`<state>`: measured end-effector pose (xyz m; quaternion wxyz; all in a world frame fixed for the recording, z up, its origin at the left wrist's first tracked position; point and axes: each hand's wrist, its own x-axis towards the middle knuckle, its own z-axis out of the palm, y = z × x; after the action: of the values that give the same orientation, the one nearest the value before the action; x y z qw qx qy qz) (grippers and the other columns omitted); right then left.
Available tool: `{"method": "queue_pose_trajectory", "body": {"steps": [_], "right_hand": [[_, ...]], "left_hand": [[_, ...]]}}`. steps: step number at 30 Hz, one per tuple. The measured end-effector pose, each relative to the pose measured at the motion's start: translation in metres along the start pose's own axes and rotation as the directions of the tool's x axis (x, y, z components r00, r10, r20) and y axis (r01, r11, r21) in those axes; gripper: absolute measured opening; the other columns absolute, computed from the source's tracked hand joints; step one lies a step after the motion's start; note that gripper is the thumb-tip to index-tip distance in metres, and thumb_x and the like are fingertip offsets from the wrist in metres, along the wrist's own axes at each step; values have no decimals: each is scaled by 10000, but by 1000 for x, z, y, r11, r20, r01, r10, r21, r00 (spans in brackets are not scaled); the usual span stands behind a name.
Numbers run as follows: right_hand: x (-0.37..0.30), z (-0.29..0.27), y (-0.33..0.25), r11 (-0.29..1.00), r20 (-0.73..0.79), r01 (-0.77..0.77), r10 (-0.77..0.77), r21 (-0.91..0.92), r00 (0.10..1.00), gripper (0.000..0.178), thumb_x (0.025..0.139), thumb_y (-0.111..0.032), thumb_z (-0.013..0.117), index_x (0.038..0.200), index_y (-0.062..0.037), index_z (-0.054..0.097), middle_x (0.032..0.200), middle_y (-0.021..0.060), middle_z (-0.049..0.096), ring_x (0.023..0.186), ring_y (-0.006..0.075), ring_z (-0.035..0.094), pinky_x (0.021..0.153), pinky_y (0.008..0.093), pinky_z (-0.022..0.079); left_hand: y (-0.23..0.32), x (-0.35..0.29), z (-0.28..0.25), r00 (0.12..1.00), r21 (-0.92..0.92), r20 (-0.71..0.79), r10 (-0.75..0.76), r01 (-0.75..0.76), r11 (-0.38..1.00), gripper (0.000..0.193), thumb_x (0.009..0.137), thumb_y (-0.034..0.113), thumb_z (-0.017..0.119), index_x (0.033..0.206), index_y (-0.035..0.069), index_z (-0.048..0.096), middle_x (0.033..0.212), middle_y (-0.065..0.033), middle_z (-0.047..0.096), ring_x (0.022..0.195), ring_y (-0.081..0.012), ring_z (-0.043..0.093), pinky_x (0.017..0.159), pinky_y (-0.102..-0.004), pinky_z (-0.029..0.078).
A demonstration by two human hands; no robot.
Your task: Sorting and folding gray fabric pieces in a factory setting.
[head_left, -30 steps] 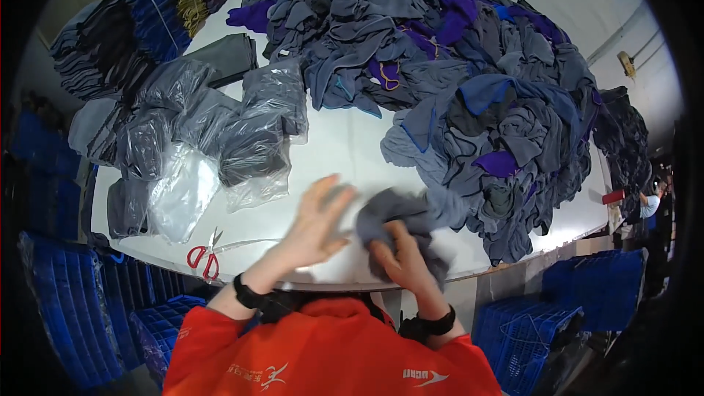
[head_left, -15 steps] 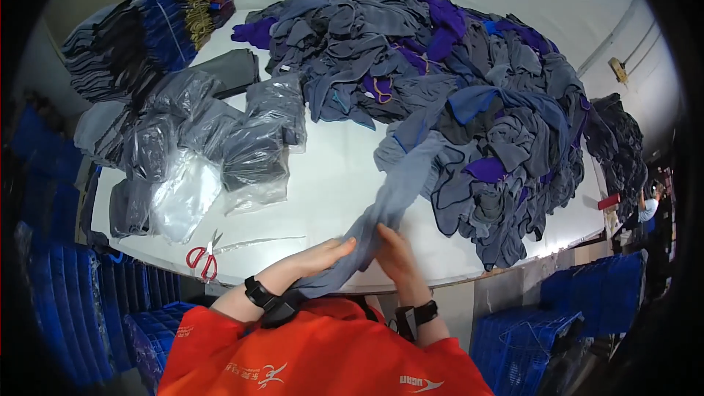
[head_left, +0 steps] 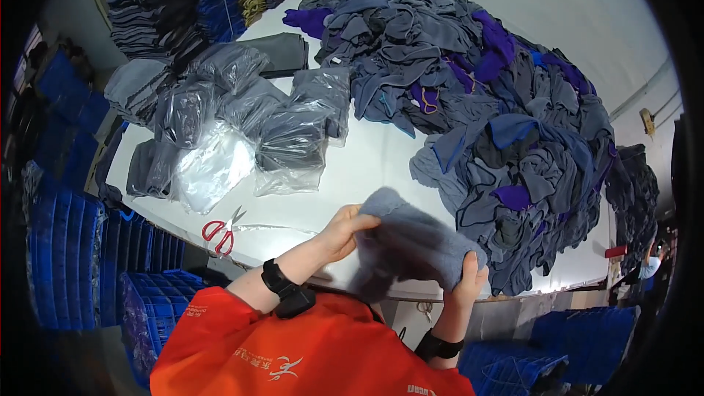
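A grey-blue cloth is stretched between my two hands above the table's front edge. My left hand pinches its left end, thumb on top. At the opposite end, my right hand grips the edge with the thumb uppermost. The cloth's lower part hangs toward me and is blurred. Beyond it, to the right, lies a big heap of loose grey cloths with purple pieces among them. Scissors with red handles rest on the table, left of my left hand.
Clear plastic bags of folded grey cloths lie on the white table at left, beside an empty-looking clear bag. Tall folded stacks stand at the back left. Blue plastic crates flank the table below.
The long cloth that trailed from the heap is now gathered and spread between my hands. My right hand has moved right, away from the left. The view has shifted.
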<state>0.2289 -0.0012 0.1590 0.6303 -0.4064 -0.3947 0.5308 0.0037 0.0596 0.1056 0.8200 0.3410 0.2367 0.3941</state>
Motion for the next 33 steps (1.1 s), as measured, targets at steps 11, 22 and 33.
{"method": "queue_pose_trajectory", "body": {"steps": [11, 22, 33], "right_hand": [[-66, -78, -42, 946, -440, 173, -284, -274, 852, 481, 870, -388, 461, 1024, 57, 562, 988, 155, 615, 882, 265, 602, 798, 377, 463], [85, -50, -85, 949, -141, 300, -312, -101, 940, 209, 850, -148, 598, 971, 22, 598, 929, 82, 622, 852, 174, 584, 810, 301, 440], [-12, -176, 20, 955, -182, -20, -36, -295, 983, 373, 608, 44, 727, 920, -11, 530, 813, 84, 613, 731, 137, 573, 683, 299, 477]], "left_hand": [[65, -75, -7, 921, 471, -359, 148, 42, 881, 118, 730, 78, 666, 767, 24, 568, 697, 11, 547, 629, -62, 492, 559, -209, 388], [125, 5, -51, 684, 366, -217, 696, -604, 708, 77, 877, 106, 580, 852, 48, 537, 790, -7, 561, 703, -71, 515, 657, -227, 413], [48, -54, -113, 785, 356, -90, 613, -550, 756, 163, 786, 41, 614, 809, 59, 453, 907, -53, 569, 812, -115, 503, 737, -254, 386]]}}
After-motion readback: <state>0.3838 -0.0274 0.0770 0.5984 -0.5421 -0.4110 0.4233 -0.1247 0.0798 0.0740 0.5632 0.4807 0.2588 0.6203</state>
